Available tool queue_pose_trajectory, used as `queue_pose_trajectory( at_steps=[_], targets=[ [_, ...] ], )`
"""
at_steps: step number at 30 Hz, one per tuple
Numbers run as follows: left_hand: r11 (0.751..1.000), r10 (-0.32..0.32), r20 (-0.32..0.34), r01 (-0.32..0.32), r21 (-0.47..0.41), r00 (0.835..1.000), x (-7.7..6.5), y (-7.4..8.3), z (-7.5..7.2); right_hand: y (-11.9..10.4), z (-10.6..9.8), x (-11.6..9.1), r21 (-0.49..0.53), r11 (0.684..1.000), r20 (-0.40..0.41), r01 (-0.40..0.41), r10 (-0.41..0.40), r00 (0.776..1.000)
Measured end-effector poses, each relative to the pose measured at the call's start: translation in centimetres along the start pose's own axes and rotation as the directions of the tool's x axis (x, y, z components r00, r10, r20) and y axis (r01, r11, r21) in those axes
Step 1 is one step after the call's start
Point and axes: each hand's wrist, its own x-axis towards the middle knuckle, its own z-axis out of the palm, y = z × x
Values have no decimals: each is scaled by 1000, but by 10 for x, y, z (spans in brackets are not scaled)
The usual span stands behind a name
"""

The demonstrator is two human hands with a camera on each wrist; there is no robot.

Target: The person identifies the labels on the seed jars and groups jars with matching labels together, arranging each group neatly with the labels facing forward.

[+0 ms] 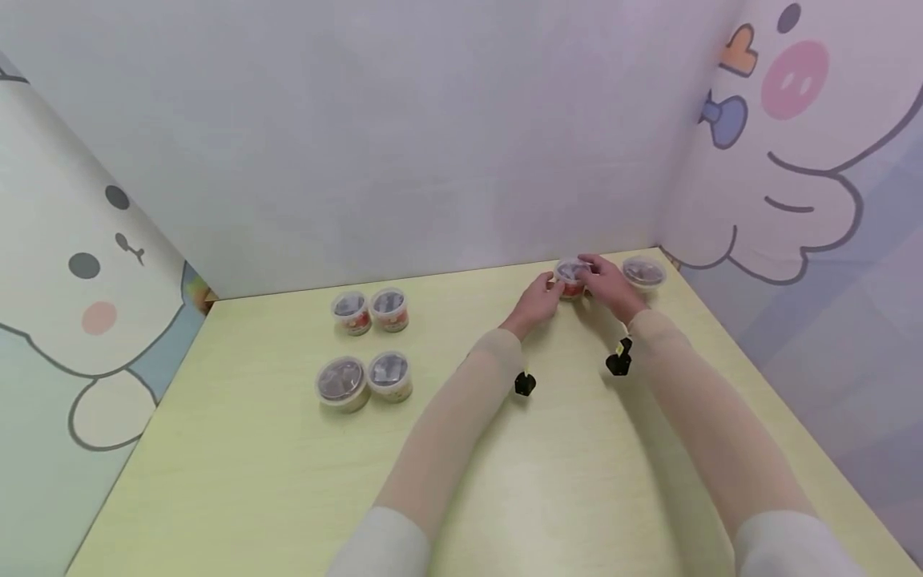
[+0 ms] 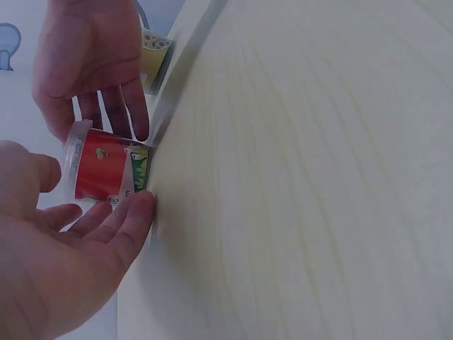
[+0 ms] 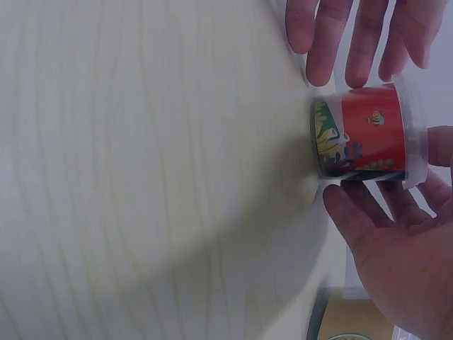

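A small round tub (image 1: 570, 278) with a clear lid and a red printed label stands near the table's back edge, right of centre. My right hand (image 3: 403, 248) holds it, thumb at the lid and fingers along its side. On the opposite side, my left hand (image 2: 78, 248) has its fingers fairly straight against or very close to the tub; its thumb stands apart from the lid. Right of my right hand (image 1: 611, 287) sits a wider, lidded tub (image 1: 644, 272). In the head view, my left hand (image 1: 537, 303) lies left of the red tub.
On the table's left half stand two red-labelled tubs (image 1: 351, 312) side by side. Nearer me are a wide lidded tub (image 1: 343, 385) and a smaller pale tub (image 1: 390, 377). A printed cloth wall (image 1: 433, 160) rises behind the pale yellow table (image 1: 238, 465) and at both sides.
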Motion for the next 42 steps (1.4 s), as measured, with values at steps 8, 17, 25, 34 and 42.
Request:
queue_pose_trajectory(
  at_steps=[8, 17, 25, 34, 42],
  targets=[
    [999, -26, -45, 24, -41, 999, 0, -4, 0, 4, 6, -4, 144, 980, 63, -138, 131, 989],
    [1000, -13, -30, 12, -9, 999, -1, -6, 0, 5, 10, -7, 234, 955, 55, -182, 174, 983],
    [1000, -19, -22, 19, -3, 1000, -3, -6, 0, 6, 12, -11, 232, 954, 43, -188, 183, 982],
    [999, -19, -17, 18, -33, 1000, -10, -1, -9, -3, 14, -17, 314, 926, 69, -210, 198, 978],
    [982, -17, 63, 28, -184, 998, -20, 10, -41, -27, 17, -27, 401, 896, 153, -192, 141, 978]
  ],
)
